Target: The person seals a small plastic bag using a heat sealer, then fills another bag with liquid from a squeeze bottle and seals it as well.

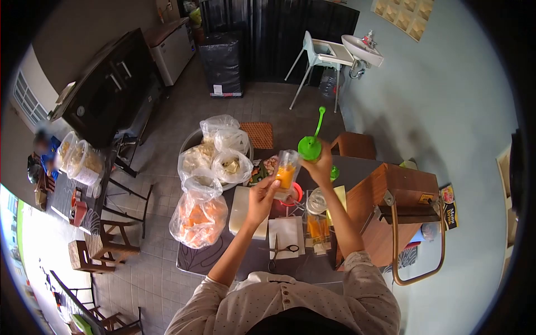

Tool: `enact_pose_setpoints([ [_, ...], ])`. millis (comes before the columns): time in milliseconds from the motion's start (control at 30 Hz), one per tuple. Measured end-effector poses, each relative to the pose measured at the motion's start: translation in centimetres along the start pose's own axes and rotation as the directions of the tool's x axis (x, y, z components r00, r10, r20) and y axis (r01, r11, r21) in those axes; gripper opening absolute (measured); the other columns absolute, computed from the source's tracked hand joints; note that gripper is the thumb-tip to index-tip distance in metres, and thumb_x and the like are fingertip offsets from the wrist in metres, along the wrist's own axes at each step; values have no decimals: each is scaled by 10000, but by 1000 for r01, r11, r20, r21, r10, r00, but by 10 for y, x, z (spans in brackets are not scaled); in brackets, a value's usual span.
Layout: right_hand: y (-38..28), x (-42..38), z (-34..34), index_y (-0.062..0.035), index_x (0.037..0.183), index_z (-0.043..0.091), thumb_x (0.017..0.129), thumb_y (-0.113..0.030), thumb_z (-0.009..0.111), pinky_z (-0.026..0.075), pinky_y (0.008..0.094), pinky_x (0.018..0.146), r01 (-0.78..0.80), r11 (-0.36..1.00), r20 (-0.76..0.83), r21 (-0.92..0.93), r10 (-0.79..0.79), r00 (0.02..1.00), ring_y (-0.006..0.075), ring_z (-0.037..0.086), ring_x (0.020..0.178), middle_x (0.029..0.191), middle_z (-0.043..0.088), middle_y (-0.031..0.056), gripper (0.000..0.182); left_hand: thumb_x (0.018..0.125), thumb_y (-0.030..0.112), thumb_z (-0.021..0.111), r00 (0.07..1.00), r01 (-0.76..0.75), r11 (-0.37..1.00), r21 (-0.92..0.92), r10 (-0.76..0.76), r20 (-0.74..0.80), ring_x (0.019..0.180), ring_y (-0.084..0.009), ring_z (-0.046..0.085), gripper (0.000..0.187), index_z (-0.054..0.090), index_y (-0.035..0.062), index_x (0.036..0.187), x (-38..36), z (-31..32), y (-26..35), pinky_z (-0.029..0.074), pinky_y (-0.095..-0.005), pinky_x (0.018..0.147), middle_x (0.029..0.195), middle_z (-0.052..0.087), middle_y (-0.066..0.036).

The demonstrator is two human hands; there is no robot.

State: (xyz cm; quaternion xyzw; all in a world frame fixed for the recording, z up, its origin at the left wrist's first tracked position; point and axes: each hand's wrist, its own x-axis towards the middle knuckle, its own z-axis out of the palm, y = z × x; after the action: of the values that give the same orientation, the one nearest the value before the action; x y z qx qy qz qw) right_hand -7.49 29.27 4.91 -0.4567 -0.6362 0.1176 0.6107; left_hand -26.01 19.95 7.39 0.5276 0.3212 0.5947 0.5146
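Note:
My left hand (pixel 261 196) is closed on a small clear plastic bag (pixel 286 174) with orange sauce in its lower part. The bag is held upright above the table. Beside it, my right hand (pixel 319 167) grips a green-topped bottle (pixel 309 147) with a long thin green stem rising from the top; its body is mostly hidden by the hand. Below my hands lie scissors (pixel 274 251) on white sheets (pixel 287 230). Filled orange sauce packets (pixel 318 230) lie to their right, near a clear tub (pixel 316 201). A red-rimmed container (pixel 294 195) stands behind the left hand.
A clear bag of orange pieces (pixel 199 220) sits at the table's left, before a large basin (pixel 192 144) filled with plastic bags. A wooden cabinet (pixel 363 223) with a metal handle borders the right side. At far left, a person (pixel 47 148) is beside another table.

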Motion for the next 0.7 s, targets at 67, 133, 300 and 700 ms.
enact_pose_setpoints([
  [67, 53, -23, 19, -51, 956, 558, 488, -194, 785, 426, 359, 766, -243, 967, -49, -70, 240, 970, 305, 539, 908, 976, 554, 142, 539, 888, 136, 494, 1000, -2, 999, 33, 3, -21, 800, -59, 519, 229, 565, -53, 996, -1, -7, -6, 406, -192, 711, 863, 597, -33],
  [133, 80, -38, 29, -49, 984, 534, 461, -207, 800, 436, 346, 762, -356, 928, -6, -113, 358, 934, 276, 564, 875, 934, 584, 125, 607, 889, 139, 492, 998, 9, 997, 82, -4, -69, 809, -68, 516, 235, 563, -58, 996, -3, -15, -7, 403, -200, 731, 879, 593, -36],
  [300, 168, -85, 52, -45, 981, 518, 379, -159, 807, 428, 402, 773, -484, 827, -304, -285, 401, 864, 328, 540, 896, 945, 570, 147, 678, 889, 145, 495, 991, 60, 995, 85, -49, -125, 826, -66, 509, 245, 558, -63, 1000, -16, -28, -6, 390, -199, 759, 900, 591, -30],
  [700, 51, -91, 13, 8, 1208, 397, 685, -199, 680, 377, 314, 888, -509, 851, -131, 132, 524, 842, 239, 493, 1039, 1098, 511, 135, 630, 906, 181, 464, 999, 36, 993, 112, -33, -26, 849, -71, 506, 273, 549, -51, 1021, -42, -23, 0, 385, -200, 768, 901, 588, -35],
])
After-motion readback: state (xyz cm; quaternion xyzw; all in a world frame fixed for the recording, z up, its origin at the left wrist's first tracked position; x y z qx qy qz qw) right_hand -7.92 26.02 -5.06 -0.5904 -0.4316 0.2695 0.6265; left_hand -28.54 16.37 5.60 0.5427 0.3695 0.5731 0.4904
